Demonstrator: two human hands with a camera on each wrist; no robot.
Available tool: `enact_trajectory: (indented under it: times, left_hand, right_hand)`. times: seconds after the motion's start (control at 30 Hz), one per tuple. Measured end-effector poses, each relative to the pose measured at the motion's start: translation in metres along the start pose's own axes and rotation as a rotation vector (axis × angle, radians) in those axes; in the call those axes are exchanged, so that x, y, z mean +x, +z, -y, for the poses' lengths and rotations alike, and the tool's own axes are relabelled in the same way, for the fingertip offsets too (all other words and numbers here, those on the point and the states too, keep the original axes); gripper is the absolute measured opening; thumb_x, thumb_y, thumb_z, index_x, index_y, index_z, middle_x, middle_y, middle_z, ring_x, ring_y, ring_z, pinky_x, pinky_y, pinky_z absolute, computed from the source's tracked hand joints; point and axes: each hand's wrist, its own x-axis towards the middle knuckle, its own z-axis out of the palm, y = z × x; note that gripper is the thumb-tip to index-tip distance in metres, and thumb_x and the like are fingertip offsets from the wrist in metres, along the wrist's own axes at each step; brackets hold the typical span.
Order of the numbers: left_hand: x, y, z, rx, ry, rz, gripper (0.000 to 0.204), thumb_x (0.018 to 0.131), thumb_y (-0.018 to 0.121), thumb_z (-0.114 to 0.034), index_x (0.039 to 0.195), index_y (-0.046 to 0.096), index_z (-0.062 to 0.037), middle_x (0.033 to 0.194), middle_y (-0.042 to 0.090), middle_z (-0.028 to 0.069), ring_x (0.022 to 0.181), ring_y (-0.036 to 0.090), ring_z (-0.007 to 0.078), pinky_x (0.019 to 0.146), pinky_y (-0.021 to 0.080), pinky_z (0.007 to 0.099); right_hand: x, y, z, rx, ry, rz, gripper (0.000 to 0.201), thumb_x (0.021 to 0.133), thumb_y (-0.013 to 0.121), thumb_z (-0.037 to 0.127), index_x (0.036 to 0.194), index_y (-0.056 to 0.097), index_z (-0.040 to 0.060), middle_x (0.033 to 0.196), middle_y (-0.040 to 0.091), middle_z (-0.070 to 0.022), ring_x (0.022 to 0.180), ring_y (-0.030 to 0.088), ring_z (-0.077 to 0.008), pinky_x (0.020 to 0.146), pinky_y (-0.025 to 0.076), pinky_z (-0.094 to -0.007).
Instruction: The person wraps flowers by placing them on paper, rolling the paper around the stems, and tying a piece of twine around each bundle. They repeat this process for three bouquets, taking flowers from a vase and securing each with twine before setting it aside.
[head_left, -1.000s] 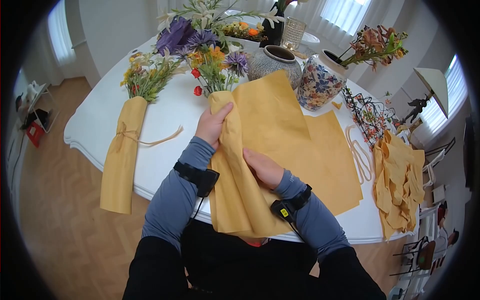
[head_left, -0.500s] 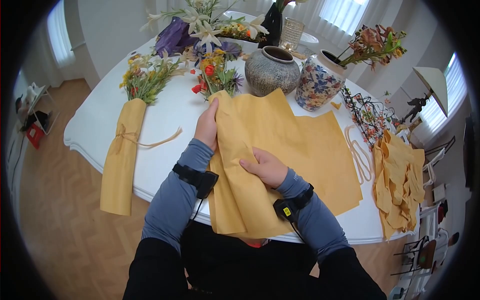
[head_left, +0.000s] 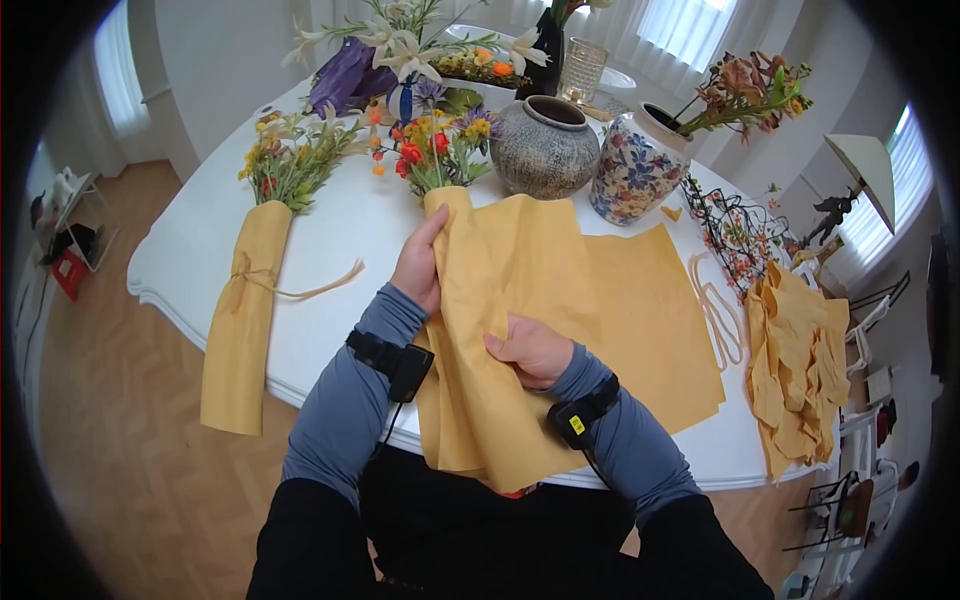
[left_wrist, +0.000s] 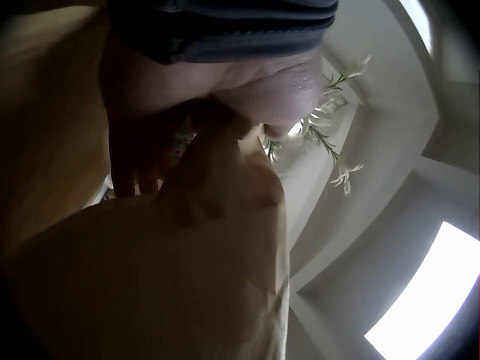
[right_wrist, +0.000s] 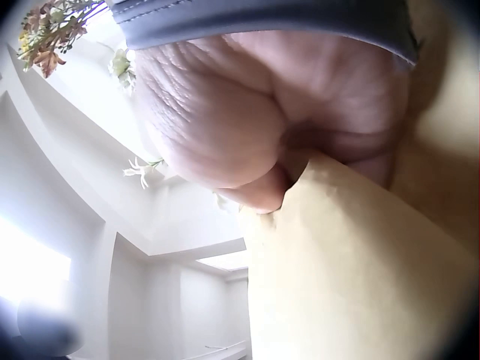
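Eyes on the right wrist: a yellow label [head_left: 577, 424] sits on the black device [head_left: 563, 414], its marks too small to read. Now the paper [head_left: 485, 290], in the middle at the near side of the table [head_left: 170, 260], partly rolled around the lower end of the flowers [head_left: 437, 150]. Its long axis runs from the near edge toward the far side, the top leaning slightly left, blooms pointing away from the person. The near end hangs over the table edge.

And the grips! The left hand [head_left: 420, 270] has the upper left of the roll clamped between thumb and fingers, just below the flowers. The right hand [head_left: 535, 350], lower down, pinches the paper's free edge, thumb against curled fingers; both wrist views show paper coming out of the grip.

Close beyond the paper's far edge stands the grey vase [head_left: 543, 150], upright, with the painted vase [head_left: 640, 170] to its right. A flat sheet [head_left: 650, 330] reaches out to the right from under the paper, and a looped cord [head_left: 728, 335] lies just beside it. Farther right, berry twigs [head_left: 735, 235] and a crumpled pile [head_left: 795, 370]. Over on the left, well apart, a tied bouquet [head_left: 240, 340] lies nearly parallel to the roll, its blooms pointing to the far side too.
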Motion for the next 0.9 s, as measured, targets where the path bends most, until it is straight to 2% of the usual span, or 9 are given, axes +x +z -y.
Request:
enact_trajectory:
  times: [0.2,0.3,0.4,0.47,0.53,0.57,0.63,0.8,0.9]
  left_hand:
    - [0.003,-0.011,-0.001,0.161,-0.034,-0.047,0.037,0.1,0.057,-0.025,0.129,0.058,-0.002,0.121,0.068,0.0127,0.102,0.07,0.0235,0.09,0.057,0.0375]
    - [0.001,-0.003,0.0,0.308,0.088,-0.109,0.034,0.098,0.059,-0.019,0.126,0.057,0.0002,0.117,0.068,0.0128,0.101,0.07,0.0234,0.089,0.057,0.0381]
    - [0.006,-0.011,0.007,0.447,0.2,-0.226,0.038,0.094,0.066,-0.014,0.125,0.053,0.0026,0.114,0.068,0.0128,0.099,0.069,0.0237,0.087,0.057,0.0376]
    - [0.01,-0.018,0.013,0.785,0.321,-0.489,0.054,0.087,0.076,-0.014,0.127,0.046,0.0064,0.115,0.064,0.0168,0.101,0.066,0.0248,0.086,0.055,0.0355]
    - [0.009,-0.014,0.015,0.811,0.311,-0.525,0.059,0.086,0.077,-0.016,0.128,0.043,0.0072,0.116,0.063,0.0173,0.101,0.065,0.0251,0.086,0.055,0.0353]
    - [0.008,-0.012,0.015,0.837,0.299,-0.561,0.064,0.085,0.078,-0.017,0.129,0.04,0.008,0.118,0.062,0.0177,0.101,0.065,0.0254,0.086,0.055,0.0352]
    - [0.01,-0.015,0.016,0.839,0.306,-0.542,0.064,0.085,0.079,-0.017,0.129,0.04,0.0079,0.117,0.062,0.0177,0.101,0.065,0.0253,0.086,0.055,0.0351]
    - [0.007,-0.011,0.014,0.793,0.31,-0.508,0.05,0.09,0.073,-0.014,0.128,0.046,0.0053,0.114,0.064,0.0155,0.099,0.067,0.0235,0.083,0.057,0.0359]
    - [0.008,-0.013,0.006,0.513,0.223,-0.341,0.046,0.095,0.067,-0.026,0.128,0.052,0.0028,0.116,0.065,0.0141,0.1,0.067,0.0228,0.086,0.055,0.0353]
  right_hand:
    - [-0.002,0.005,0.01,-0.299,0.118,-0.042,0.05,0.1,0.059,0.018,0.144,0.04,0.004,0.133,0.057,-0.0076,0.118,0.059,-0.019,0.1,0.05,-0.0353]
    - [-0.001,-0.011,0.006,-0.434,0.128,-0.098,0.056,0.098,0.061,0.02,0.145,0.037,0.0028,0.13,0.059,-0.0081,0.11,0.063,-0.0189,0.096,0.052,-0.0346]
    - [0.0,-0.014,0.003,-0.348,0.109,-0.21,0.06,0.094,0.064,0.026,0.143,0.039,0.0019,0.124,0.062,-0.0099,0.104,0.065,-0.0195,0.093,0.053,-0.0342]
    - [0.002,0.002,0.01,-0.268,0.089,-0.279,0.061,0.093,0.066,0.029,0.141,0.042,0.0013,0.121,0.064,-0.0114,0.102,0.066,-0.0201,0.091,0.053,-0.0342]
    - [0.005,0.026,0.014,-0.772,0.133,-0.508,0.061,0.089,0.068,0.034,0.135,0.049,-0.0006,0.118,0.066,-0.0144,0.104,0.066,-0.0227,0.093,0.052,-0.0347]
    - [0.006,0.028,0.011,-0.772,0.132,-0.508,0.061,0.089,0.068,0.034,0.135,0.049,-0.0006,0.118,0.066,-0.0144,0.104,0.066,-0.0227,0.093,0.052,-0.0347]
    - [0.006,0.031,0.004,-1.055,0.015,-0.541,0.06,0.087,0.071,0.037,0.13,0.055,-0.0023,0.118,0.067,-0.0162,0.106,0.066,-0.0248,0.094,0.051,-0.0348]
    - [0.002,0.02,0.002,-0.931,0.014,-0.441,0.049,0.093,0.066,0.027,0.132,0.054,-0.0013,0.121,0.067,-0.0152,0.109,0.065,-0.0234,0.097,0.05,-0.0353]
    - [0.0,0.019,0.002,-0.775,0.038,-0.367,0.043,0.097,0.061,0.019,0.135,0.052,-0.0002,0.123,0.065,-0.0123,0.111,0.063,-0.0208,0.098,0.05,-0.0352]
